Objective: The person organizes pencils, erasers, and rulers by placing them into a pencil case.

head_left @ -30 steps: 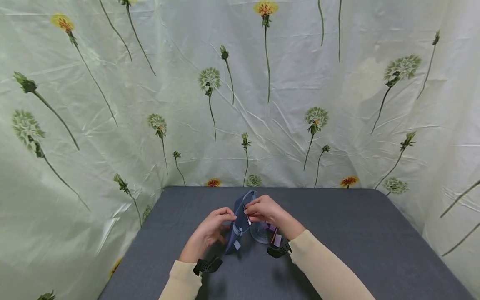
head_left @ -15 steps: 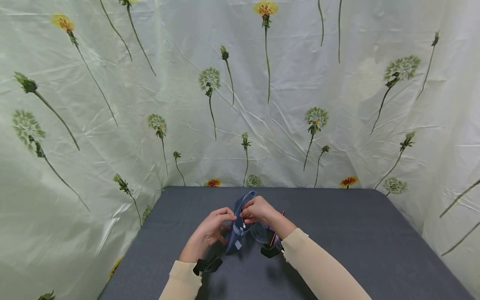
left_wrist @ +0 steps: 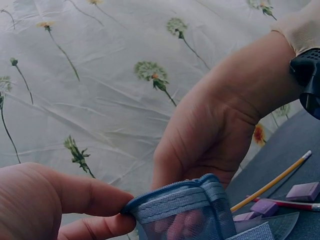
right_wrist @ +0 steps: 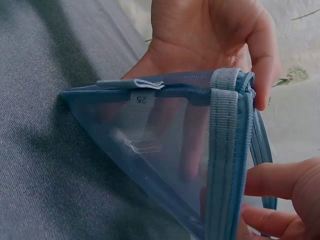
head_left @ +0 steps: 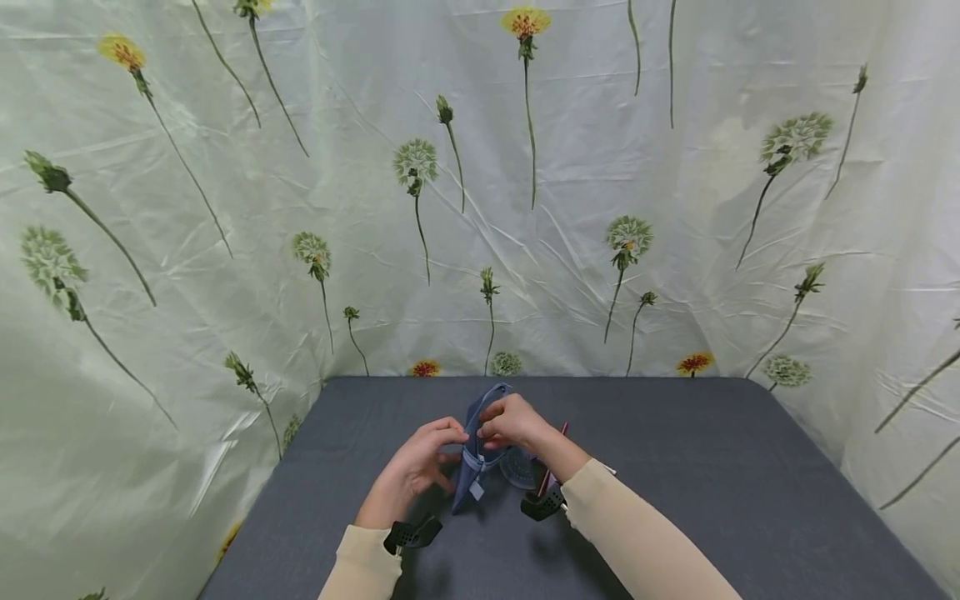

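Pouch (right_wrist: 160, 145) held up over the desk (head_left: 697, 467), tilted, lowest corner toward the viewer; whether that corner touches is unclear. Left hand (head_left: 423, 457): thumb and forefinger closed to a pinch on the zipped rim, other fingers behind the mesh. Right hand (head_left: 512, 423): fingers bent inside the mouth; its grip is partly hidden, so cannot tell whether it has hold of anything.

Room: mouth parted only narrowly, the right fingers filling much of it. Desk's left edge is well apart from the pouch; surface runs farther to the right, with a rounded far corner against the curtain (head_left: 570, 158).

Materials: pouch of sheer blue mesh, ribbed webbing along the zip, tapered outline, white tag (right_wrist: 142, 98) reading 25 upside down. Desk covering dark, fine-woven; curtain creased, flower-printed.

Contents: right fingertips show through the mesh; other contents cannot be made out. Beside the pouch: yellow pencil (left_wrist: 272, 181), red pencil (left_wrist: 295, 205), purple erasers (left_wrist: 304, 191), clear protractor (left_wrist: 286, 227).
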{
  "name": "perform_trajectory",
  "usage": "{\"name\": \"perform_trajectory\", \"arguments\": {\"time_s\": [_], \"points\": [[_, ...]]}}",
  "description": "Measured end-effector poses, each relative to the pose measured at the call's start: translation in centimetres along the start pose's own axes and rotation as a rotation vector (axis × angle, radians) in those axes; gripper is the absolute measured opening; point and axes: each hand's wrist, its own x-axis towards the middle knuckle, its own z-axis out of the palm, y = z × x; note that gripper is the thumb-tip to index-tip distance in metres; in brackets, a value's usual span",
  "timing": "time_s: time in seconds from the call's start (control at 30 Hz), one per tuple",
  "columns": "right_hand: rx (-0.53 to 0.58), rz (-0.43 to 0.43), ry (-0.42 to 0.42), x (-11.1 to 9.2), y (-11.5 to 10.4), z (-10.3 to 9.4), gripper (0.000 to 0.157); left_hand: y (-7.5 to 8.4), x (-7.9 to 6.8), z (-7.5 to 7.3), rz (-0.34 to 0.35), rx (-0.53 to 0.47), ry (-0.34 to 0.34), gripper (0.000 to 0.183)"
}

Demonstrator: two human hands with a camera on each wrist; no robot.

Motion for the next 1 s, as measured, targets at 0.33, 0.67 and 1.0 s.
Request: {"name": "perform_trajectory", "arguments": {"time_s": [0.33, 0.67, 1.0], "points": [[-0.047, -0.057, 0.008, -0.9, -0.4, -0.6, 0.03, 0.0, 0.0, -0.2, 0.002, -0.002, -0.002, 0.016], [-0.048, -0.086, 0.005, -1.8, -0.6, -1.3, 0.033, -0.1, -0.2, -0.4, 0.006, -0.001, -0.014, 0.017], [-0.075, -0.139, 0.013, -2.9, -1.0, -2.3, 0.032, 0.0, -0.2, -0.5, 0.001, 0.001, 0.002, 0.017]]}}
